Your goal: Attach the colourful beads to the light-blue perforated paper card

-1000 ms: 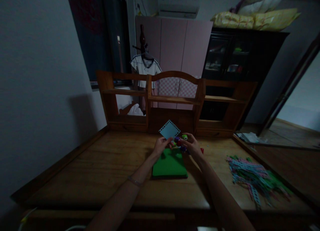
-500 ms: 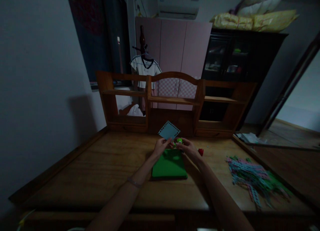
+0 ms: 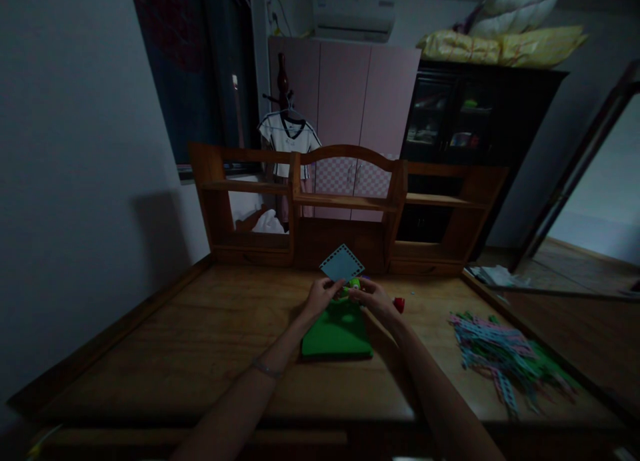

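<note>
My left hand (image 3: 320, 296) pinches the near corner of a light blue paper square (image 3: 343, 264), which is held up with its far corner raised. Dark cutouts run in rows along the paper's edges. My right hand (image 3: 374, 298) is closed around a small bright-green paper punch (image 3: 354, 284), right at the paper's near edge; part of the punch is hidden by fingers. Beneath both hands a thick green square pad (image 3: 337, 338) lies on the wooden desk (image 3: 225, 334). Just beyond my right hand sits a small red object (image 3: 399, 304), too dim to name.
A tangled pile of pink, blue and green punched paper strips (image 3: 500, 351) lies at the desk's right side. A wooden shelf unit (image 3: 345, 200) stands along the back edge. Raised rims (image 3: 505, 308) border the desk's sides.
The paper and the green punch have shifted slightly against each other, and more of the paper's near side is by the punch. Both hands keep their hold.
</note>
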The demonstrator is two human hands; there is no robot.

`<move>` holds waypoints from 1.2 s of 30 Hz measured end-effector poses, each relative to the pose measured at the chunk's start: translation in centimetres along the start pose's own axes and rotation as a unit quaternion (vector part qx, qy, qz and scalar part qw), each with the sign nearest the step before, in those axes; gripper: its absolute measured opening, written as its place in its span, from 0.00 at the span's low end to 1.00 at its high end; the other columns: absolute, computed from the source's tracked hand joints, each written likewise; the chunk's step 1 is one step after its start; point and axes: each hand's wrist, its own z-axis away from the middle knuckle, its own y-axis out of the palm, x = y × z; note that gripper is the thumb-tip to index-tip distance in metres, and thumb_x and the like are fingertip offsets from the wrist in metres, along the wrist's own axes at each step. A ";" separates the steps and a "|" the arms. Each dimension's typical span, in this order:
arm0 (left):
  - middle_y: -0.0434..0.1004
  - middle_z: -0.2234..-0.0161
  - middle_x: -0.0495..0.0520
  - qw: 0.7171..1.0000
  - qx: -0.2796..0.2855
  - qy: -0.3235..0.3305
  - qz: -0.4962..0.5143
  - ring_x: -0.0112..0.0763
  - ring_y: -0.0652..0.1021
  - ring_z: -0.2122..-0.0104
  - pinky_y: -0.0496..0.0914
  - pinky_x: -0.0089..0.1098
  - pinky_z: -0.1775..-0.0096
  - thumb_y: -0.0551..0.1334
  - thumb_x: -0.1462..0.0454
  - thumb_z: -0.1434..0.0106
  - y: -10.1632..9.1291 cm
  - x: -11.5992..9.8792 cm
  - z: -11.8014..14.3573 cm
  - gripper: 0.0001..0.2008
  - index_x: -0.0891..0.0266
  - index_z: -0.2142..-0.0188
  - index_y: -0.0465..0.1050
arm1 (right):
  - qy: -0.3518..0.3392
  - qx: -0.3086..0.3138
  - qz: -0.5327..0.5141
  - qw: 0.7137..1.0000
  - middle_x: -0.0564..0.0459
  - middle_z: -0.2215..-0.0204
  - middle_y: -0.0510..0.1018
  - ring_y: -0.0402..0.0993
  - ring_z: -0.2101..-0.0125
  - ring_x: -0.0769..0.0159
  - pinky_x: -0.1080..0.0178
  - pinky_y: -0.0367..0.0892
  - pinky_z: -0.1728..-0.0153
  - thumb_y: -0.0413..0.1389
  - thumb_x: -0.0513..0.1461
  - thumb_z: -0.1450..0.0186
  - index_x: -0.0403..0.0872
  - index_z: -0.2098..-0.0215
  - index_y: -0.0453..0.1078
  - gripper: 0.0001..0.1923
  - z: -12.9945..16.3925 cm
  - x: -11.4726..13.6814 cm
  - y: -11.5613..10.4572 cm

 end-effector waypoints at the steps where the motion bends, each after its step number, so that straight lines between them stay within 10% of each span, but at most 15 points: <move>1: 0.75 0.76 0.54 1.000 0.001 0.004 -0.009 0.28 0.72 0.78 0.65 0.26 0.76 0.63 0.49 0.50 0.0 0.2 0.0 0.22 0.69 0.71 0.74 | -0.004 0.001 0.003 1.000 0.53 0.69 0.75 0.69 0.69 0.66 0.65 0.63 0.68 0.62 0.46 0.49 0.46 0.62 0.71 0.19 0.0 0.0 0.0; 36: 0.76 0.70 0.55 0.978 0.021 0.111 -0.176 0.31 0.74 0.71 0.66 0.28 0.69 0.56 0.56 0.40 -0.2 -0.4 0.7 0.16 0.67 0.70 0.75 | 0.021 -0.003 0.022 1.000 0.56 0.73 0.72 0.66 0.75 0.69 0.67 0.58 0.73 0.61 0.51 0.50 0.47 0.65 0.70 0.20 -0.4 -1.5 -0.3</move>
